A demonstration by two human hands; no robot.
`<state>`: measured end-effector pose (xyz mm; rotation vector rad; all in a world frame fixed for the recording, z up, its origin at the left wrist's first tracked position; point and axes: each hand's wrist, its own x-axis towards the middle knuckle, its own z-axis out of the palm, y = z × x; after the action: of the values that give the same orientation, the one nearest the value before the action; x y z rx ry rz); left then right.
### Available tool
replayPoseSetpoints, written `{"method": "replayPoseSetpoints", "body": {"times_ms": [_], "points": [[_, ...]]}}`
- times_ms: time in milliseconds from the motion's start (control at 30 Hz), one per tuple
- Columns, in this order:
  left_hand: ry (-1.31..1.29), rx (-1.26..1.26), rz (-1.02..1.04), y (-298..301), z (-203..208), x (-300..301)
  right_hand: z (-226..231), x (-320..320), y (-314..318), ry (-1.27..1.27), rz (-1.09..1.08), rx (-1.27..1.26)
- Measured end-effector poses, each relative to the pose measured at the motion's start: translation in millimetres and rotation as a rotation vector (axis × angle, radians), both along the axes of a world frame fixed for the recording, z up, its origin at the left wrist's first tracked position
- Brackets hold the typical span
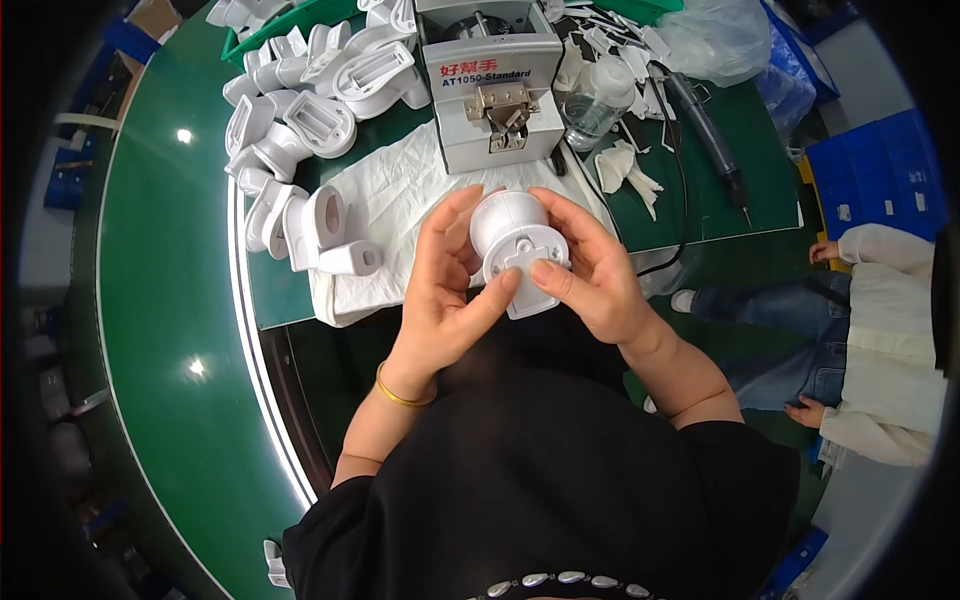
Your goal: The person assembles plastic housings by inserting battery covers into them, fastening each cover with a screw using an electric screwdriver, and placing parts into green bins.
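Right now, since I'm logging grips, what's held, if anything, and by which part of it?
A white part: the left hand and right hand hold its rounded sides, thumbs on its flat face.

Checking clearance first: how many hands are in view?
4: the person's left hand and right hand hold the rounded white plastic part; another person's upper hand and lower hand show far right.
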<state>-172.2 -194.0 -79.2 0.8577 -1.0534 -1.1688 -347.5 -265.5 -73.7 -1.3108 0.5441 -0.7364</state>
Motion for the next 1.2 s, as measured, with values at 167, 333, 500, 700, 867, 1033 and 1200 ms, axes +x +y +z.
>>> {"method": "replayPoseSetpoints", "body": {"times_ms": [167,333,500,700,867,1033,1200], "points": [[-0.034,-0.028,0.029,0.4,-0.3,-5.4,-1.4,-3.6,-1.0,0.055,-0.034,-0.158],[-0.12,-0.109,0.077,-8.4,-4.8,-18.5,-0.9,-10.2,-9.3,0.043,-0.063,-0.078],[-0.883,-0.453,0.18,-18.9,-14.2,-10.8,-1.3,-20.1,-24.3,0.211,0.027,-0.128],[-0.713,-0.025,0.123,-3.8,-18.0,1.7,-9.2,-108.2,-153.7,0.782,-0.791,-0.678],[-0.924,-0.065,0.139,-13.3,-28.2,-3.7,-43.8,-156.2,-220.5,1.529,-0.911,-0.672],[-1.025,-0.143,0.159,-5.5,-35.1,-3.3,-42.9,-166.7,-223.8,1.254,-0.854,-0.465],[-1.019,-0.198,0.22,5.2,-49.0,1.7,21.9,-126.1,-179.1,0.53,-1.018,-0.564]]}}
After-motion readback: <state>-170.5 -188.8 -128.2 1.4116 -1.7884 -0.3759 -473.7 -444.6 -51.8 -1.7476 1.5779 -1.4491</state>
